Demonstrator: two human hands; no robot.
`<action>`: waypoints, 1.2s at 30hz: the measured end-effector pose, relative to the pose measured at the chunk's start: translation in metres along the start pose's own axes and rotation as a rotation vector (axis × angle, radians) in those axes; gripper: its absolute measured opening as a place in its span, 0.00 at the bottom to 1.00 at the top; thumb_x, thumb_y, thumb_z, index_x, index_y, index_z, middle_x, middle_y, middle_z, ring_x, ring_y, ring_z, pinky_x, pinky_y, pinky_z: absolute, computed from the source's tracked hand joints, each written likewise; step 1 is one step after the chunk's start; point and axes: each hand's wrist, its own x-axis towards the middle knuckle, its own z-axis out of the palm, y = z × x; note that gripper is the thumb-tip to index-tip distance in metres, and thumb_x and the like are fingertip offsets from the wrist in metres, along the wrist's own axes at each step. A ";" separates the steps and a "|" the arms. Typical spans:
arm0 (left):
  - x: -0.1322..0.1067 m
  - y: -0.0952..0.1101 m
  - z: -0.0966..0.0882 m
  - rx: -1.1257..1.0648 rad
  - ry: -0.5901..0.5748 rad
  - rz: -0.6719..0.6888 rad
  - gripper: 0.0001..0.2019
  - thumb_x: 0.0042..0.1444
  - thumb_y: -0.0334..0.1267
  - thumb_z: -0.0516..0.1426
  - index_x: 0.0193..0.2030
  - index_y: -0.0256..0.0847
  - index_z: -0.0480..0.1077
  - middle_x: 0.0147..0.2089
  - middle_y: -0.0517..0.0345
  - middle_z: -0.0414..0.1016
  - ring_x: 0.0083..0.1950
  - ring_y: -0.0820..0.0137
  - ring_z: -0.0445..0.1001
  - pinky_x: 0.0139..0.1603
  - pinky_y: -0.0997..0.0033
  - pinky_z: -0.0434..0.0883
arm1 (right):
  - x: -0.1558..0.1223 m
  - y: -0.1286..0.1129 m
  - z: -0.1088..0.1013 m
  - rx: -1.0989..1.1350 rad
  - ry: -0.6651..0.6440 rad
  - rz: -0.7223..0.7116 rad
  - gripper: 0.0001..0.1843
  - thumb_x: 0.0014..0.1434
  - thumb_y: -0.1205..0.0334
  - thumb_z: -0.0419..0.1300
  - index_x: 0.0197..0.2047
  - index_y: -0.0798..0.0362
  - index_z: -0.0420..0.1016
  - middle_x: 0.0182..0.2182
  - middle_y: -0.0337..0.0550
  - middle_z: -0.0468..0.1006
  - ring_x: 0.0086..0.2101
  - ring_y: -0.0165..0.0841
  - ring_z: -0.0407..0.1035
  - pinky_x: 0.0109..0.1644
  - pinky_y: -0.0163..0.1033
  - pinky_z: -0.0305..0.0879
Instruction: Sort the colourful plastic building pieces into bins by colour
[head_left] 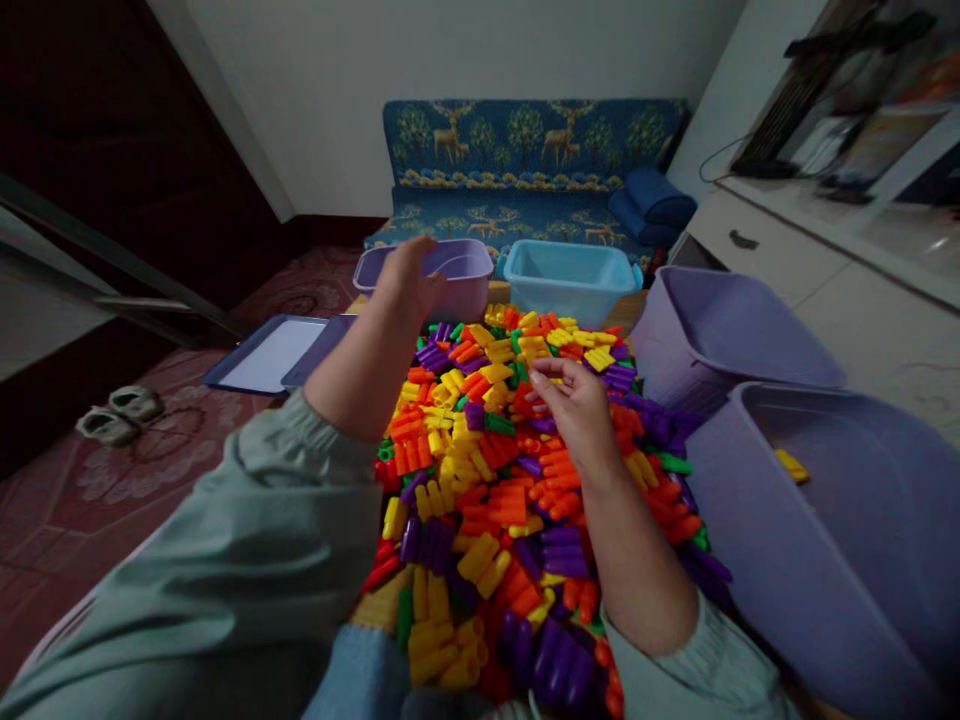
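A big heap of plastic peg blocks (487,480) in orange, yellow, purple, red and green covers the surface in front of me. My left hand (409,275) reaches far forward over the rim of a small purple bin (469,262), with its fingers curled; what they hold, if anything, is hidden. My right hand (574,400) hovers low over the middle of the heap, fingers bent and pinched together just above the blocks. I cannot make out anything in it.
A light blue bin (570,280) stands beside the small purple one at the far end. Two large purple tubs (825,520) sit at the right; the nearer holds a yellow block (791,465). Purple lids (262,355) lie left on the carpet, and slippers (120,412). A patterned sofa (525,160) stands behind.
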 end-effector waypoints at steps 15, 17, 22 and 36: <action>-0.142 -0.106 -0.018 0.972 -0.324 0.429 0.23 0.51 0.30 0.57 0.56 0.38 0.72 0.53 0.45 0.72 0.51 0.59 0.73 0.51 0.61 0.71 | -0.003 0.012 0.001 -0.802 -0.242 -0.333 0.29 0.53 0.77 0.53 0.57 0.52 0.71 0.51 0.47 0.76 0.44 0.37 0.73 0.54 0.43 0.67; -0.142 -0.103 -0.019 0.990 -0.369 0.435 0.23 0.52 0.30 0.56 0.56 0.38 0.72 0.48 0.47 0.75 0.49 0.59 0.73 0.51 0.61 0.70 | -0.005 0.014 0.004 -0.837 -0.302 -0.352 0.32 0.54 0.79 0.51 0.60 0.50 0.69 0.54 0.47 0.75 0.48 0.37 0.72 0.56 0.44 0.66; -0.140 -0.073 -0.042 0.946 -0.480 0.393 0.18 0.52 0.32 0.58 0.51 0.39 0.75 0.47 0.50 0.78 0.47 0.63 0.75 0.50 0.68 0.69 | -0.006 0.015 0.004 -0.827 -0.377 -0.381 0.29 0.57 0.75 0.53 0.60 0.48 0.69 0.55 0.44 0.74 0.50 0.36 0.71 0.56 0.42 0.66; -0.161 -0.046 -0.049 1.412 -0.665 0.178 0.21 0.43 0.36 0.63 0.48 0.52 0.77 0.43 0.56 0.80 0.45 0.58 0.77 0.42 0.67 0.69 | -0.018 -0.001 0.017 -1.094 -0.340 -0.328 0.13 0.59 0.61 0.62 0.48 0.48 0.76 0.44 0.43 0.74 0.41 0.35 0.72 0.41 0.36 0.63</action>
